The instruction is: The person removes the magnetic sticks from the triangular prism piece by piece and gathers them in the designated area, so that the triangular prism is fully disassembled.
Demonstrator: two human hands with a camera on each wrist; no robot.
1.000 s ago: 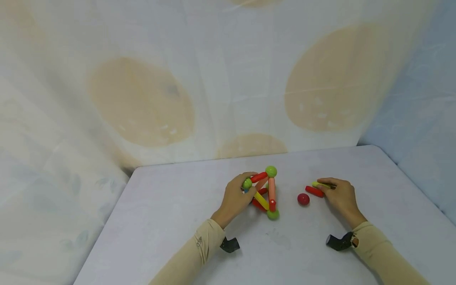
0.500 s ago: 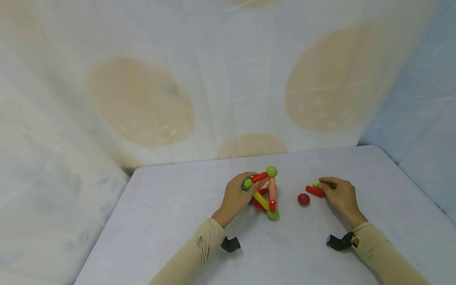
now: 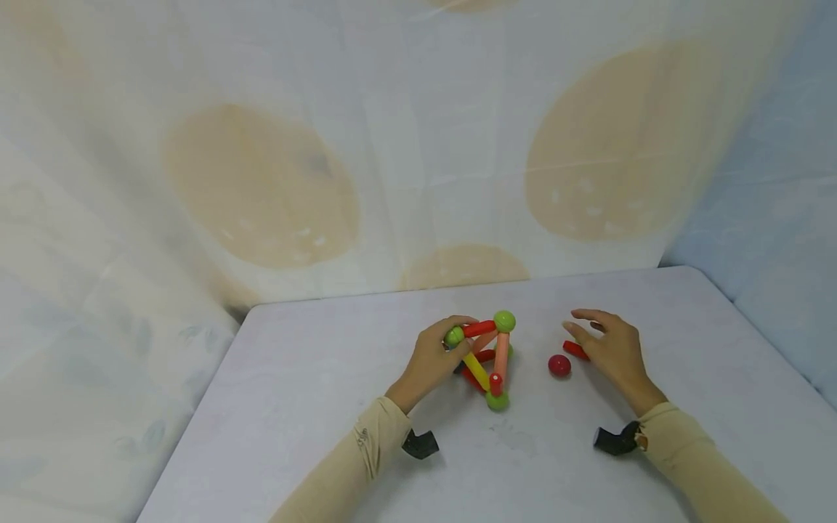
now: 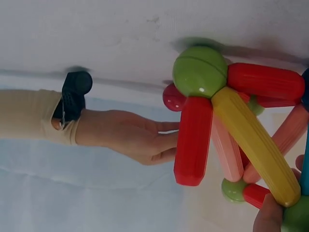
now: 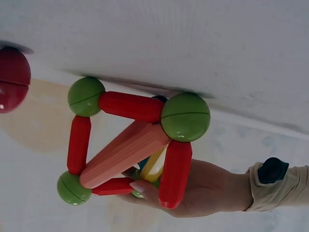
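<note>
Item 1. Left hand (image 3: 434, 357): fingers curled round the 9 o'clock corner of the rod-and-ball frame (image 3: 487, 357), thumb and fingertips about a green ball (image 3: 454, 335). The grip appears to steady the frame, which stands on only a few balls and would likely tip or slide if left free.

Item 2. Rod-and-ball frame: stands at the centre of the grey-white table (image 3: 294, 407), between the two hands. Built of stubby plastic rods in red, yellow and salmon pink, joined at glossy green balls. One green ball (image 3: 504, 320) forms the peak at 12 o'clock, another (image 3: 497, 401) rests on the table at 6 o'clock. The wrist views show triangular faces, a pyramid-like form. A blue piece shows faintly inside; its kind cannot be told.

Item 3. Red ball (image 3: 559, 365): loose on the table, at 3 o'clock of the frame, just beside the right hand, untouched.

Item 4. Red rod (image 3: 575, 350): loose, lying flat, partly hidden behind the right hand's fingers.

Item 5. Right hand (image 3: 608, 349): holds nothing, fingers spread and relaxed, raised above the red rod, palm towards the frame.

Item 6. Backdrop: pale cloth with large tan spots (image 3: 261, 189).
</note>
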